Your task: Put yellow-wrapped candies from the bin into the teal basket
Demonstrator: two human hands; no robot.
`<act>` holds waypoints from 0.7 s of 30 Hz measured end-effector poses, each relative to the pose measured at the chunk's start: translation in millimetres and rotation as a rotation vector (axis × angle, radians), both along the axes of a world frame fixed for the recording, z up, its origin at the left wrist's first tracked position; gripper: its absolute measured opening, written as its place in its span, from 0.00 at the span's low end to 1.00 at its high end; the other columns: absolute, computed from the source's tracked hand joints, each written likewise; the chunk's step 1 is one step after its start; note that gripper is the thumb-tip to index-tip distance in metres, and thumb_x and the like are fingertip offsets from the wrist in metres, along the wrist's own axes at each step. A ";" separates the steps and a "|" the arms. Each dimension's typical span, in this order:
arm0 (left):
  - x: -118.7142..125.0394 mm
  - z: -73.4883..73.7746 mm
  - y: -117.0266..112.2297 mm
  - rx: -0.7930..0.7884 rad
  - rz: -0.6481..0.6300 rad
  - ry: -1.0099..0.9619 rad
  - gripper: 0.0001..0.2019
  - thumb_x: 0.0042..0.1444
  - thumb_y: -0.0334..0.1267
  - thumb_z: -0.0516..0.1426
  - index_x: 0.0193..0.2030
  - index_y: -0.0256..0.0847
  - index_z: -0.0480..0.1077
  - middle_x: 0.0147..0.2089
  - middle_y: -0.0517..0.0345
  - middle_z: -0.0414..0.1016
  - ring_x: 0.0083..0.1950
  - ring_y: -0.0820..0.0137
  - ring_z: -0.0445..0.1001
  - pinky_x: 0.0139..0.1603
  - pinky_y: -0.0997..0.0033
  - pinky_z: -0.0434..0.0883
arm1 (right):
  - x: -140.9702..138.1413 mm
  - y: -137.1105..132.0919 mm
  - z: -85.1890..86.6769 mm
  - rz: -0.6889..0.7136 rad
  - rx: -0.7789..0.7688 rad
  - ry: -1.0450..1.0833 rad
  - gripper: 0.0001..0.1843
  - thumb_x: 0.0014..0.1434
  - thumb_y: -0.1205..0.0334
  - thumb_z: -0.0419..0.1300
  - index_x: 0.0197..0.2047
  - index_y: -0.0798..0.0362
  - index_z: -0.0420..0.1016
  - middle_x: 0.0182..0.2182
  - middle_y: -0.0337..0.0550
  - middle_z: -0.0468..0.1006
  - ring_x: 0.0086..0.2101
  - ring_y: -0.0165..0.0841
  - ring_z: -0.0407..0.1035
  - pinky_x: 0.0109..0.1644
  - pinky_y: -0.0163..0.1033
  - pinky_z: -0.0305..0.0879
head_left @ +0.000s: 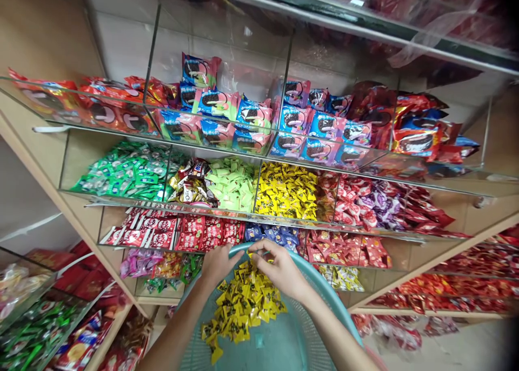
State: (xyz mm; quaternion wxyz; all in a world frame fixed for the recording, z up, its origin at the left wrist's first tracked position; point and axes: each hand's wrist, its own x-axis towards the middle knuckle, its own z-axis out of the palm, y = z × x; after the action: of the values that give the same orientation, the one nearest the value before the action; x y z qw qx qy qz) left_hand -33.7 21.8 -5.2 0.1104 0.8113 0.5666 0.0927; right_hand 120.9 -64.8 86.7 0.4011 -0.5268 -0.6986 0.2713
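Note:
A teal plastic basket [284, 341] stands below me, its far rim close to the shelf fronts. Inside it lies a heap of small yellow wrapped candies [249, 303], piled toward the far side. My left hand [219, 264] is closed over the far rim, thumb on the inner side. Just to its right, my right hand [279, 268] curls at the same rim, with its thumb inside, right above the candies. Some of its fingertips are hard to make out. Similar yellow candies [286, 192] fill a shelf compartment straight ahead.
Tiered wooden shelves with clear dividers rise ahead. Green-wrapped candies [127, 168] and light green packets [233, 184] sit left of the yellow ones; red and purple candies [375, 203] sit right. Blue-pink cookie packs [217, 103] line the shelf above. More bins [40, 328] stand at lower left.

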 end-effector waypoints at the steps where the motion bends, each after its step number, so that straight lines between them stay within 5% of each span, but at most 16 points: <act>1: -0.1 0.1 0.0 0.004 -0.002 0.001 0.26 0.56 0.58 0.41 0.42 0.41 0.68 0.36 0.49 0.76 0.39 0.61 0.74 0.35 0.70 0.63 | -0.6 -1.0 0.7 -0.003 0.025 -0.023 0.08 0.56 0.64 0.53 0.39 0.52 0.71 0.33 0.39 0.73 0.34 0.31 0.66 0.39 0.36 0.62; 9: 0.2 3.6 -0.6 -0.011 -0.013 -0.004 0.26 0.57 0.57 0.41 0.42 0.40 0.69 0.35 0.50 0.76 0.38 0.61 0.74 0.35 0.68 0.64 | -2.7 -4.9 2.3 0.038 0.117 -0.083 0.18 0.54 0.70 0.55 0.48 0.47 0.66 0.41 0.39 0.72 0.44 0.32 0.64 0.54 0.43 0.54; 21: -1.7 2.4 0.5 -0.002 -0.026 -0.005 0.25 0.57 0.57 0.41 0.41 0.41 0.69 0.36 0.50 0.76 0.38 0.62 0.74 0.36 0.68 0.64 | -4.8 -6.0 0.6 0.086 0.124 -0.087 0.25 0.52 0.75 0.52 0.52 0.45 0.64 0.44 0.40 0.70 0.46 0.33 0.63 0.54 0.44 0.56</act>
State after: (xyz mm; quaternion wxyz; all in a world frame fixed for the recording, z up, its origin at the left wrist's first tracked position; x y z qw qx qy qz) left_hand -35.4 22.3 -2.8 0.1141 0.8183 0.5557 0.0926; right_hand 116.1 -70.8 87.3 0.3899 -0.4819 -0.7528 0.2215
